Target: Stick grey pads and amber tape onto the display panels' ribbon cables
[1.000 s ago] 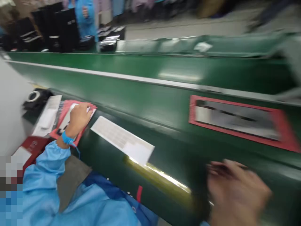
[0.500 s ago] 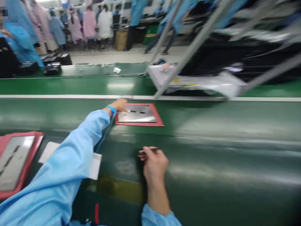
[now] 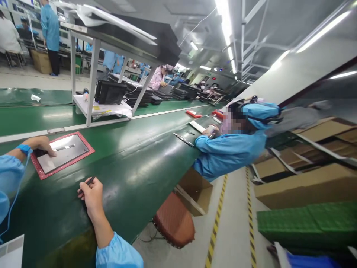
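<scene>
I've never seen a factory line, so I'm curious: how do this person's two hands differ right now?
The left hand rests on a red-framed metal plate, while the right hand touches no plate and pinches a thin dark pen-like tool. The left wrist wears a blue wristband; the right wrist shows none. Both hands are bare, above a green assembly belt.

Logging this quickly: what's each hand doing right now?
Left hand: open, resting on the red-framed silver panel.
Right hand: closed, holding a slim black pen-like tool.

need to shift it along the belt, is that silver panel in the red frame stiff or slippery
Probably stiff: the silver panel lies flat inside its red border, with straight edges. Its glossy face looks slick, so it may slide easily on the smooth green belt.
</scene>
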Available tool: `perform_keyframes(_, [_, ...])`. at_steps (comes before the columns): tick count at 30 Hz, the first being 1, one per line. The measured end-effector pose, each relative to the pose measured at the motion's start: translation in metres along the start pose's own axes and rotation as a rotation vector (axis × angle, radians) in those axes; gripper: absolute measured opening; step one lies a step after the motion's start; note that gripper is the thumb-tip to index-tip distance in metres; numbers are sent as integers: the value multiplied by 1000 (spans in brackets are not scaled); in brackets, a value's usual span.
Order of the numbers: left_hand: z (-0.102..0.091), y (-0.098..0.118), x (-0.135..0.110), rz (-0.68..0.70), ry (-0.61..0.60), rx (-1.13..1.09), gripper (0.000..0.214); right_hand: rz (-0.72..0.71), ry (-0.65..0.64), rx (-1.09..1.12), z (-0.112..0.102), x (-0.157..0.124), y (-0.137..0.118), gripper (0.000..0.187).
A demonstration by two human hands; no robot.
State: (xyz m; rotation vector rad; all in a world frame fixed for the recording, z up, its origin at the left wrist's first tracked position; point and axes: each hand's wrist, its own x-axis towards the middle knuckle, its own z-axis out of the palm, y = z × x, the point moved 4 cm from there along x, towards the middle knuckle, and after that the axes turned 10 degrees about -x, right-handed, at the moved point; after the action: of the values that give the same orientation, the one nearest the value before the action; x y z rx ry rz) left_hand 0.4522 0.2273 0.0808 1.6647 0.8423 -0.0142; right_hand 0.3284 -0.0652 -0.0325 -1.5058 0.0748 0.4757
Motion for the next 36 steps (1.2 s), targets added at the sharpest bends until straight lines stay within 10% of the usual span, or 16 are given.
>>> perform_keyframes(6, [-20, -1, -38, -80, -75, 154, 21, -2, 40, 4, 2, 5, -1, 28])
perform_keyframes(16, [-26, 5, -143, 164, -62, -168, 10, 20, 143, 251, -25, -2, -2, 34])
perform_keyframes(23, [13, -114, -241, 228, -25, -554, 46, 19, 329, 431, -91, -20, 17, 40])
perform_keyframes(28, [54, -206, -262, 151, 36, -566, 45, 16, 354, 424, -107, -36, 32, 38])
perform_keyframes(36, [48, -222, -253, 128, -26, -91, 30, 3, 338, 277, -94, -50, 32, 33])
